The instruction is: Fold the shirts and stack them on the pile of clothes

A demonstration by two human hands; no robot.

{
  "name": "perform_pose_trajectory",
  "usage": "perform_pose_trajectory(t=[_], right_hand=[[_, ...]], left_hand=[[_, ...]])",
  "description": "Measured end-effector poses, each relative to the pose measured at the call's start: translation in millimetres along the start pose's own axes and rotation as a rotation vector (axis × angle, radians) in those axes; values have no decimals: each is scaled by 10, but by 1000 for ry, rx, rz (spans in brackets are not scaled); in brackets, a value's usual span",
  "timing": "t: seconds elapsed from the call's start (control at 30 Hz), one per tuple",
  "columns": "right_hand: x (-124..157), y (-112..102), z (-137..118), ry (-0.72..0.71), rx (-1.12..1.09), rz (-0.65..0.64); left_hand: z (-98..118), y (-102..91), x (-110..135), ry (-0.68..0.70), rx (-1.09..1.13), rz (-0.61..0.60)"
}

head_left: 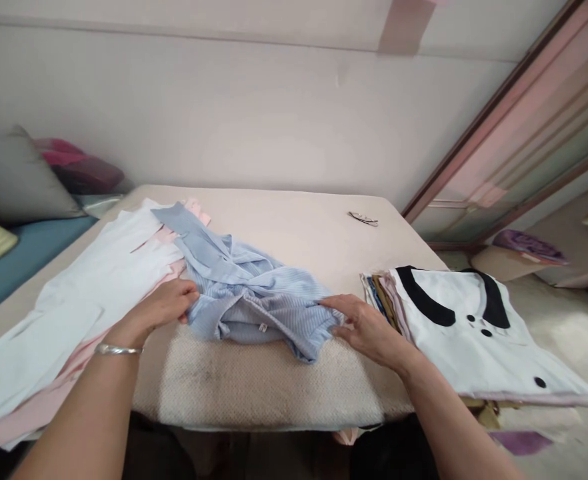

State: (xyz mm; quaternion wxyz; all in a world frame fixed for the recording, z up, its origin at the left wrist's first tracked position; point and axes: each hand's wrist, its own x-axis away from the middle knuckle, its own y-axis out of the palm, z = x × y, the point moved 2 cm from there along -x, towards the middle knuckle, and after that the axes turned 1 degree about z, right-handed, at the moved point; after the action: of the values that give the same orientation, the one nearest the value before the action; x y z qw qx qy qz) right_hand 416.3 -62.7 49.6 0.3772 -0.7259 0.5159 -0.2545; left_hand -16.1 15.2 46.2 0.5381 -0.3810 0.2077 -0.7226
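Observation:
A light blue striped shirt (269, 287) lies crumpled across the middle of the padded bench, its inside neck label facing up near the front. My left hand (168, 303), with a silver bangle on the wrist, is closed on the shirt's left edge. At the opposite end, my right hand (361, 327) pinches the shirt's edge between thumb and fingers. One blue part stretches to the back left, resting over white garments (89, 280) that are spread out with pink cloth beneath them.
A folded stack topped by a white garment (514, 353) with black collar and buttons sits at the right. Eyeglasses (363, 219) lie toward the back of the bench (294, 207). A grey cushion (19, 173) stands at the far left. The wall rises behind the bench.

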Motion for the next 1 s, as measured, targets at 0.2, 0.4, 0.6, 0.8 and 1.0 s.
perform_pose_trajectory(t=[0.2, 0.4, 0.6, 0.8, 1.0], right_hand=[[-105, 203, -52, -59, 273, -117], [-145, 277, -79, -84, 341, -193], [-142, 244, -59, -83, 270, -134], [-220, 313, -30, -44, 412, -181], [-257, 323, -23, -49, 418, -183]], left_hand=[[-57, 13, -47, 9, 9, 0], [-67, 9, -48, -7, 90, -25], [-57, -9, -33, -36, 180, -8], [-64, 21, -47, -12, 131, -68], [-60, 9, -29, 23, 125, -116]])
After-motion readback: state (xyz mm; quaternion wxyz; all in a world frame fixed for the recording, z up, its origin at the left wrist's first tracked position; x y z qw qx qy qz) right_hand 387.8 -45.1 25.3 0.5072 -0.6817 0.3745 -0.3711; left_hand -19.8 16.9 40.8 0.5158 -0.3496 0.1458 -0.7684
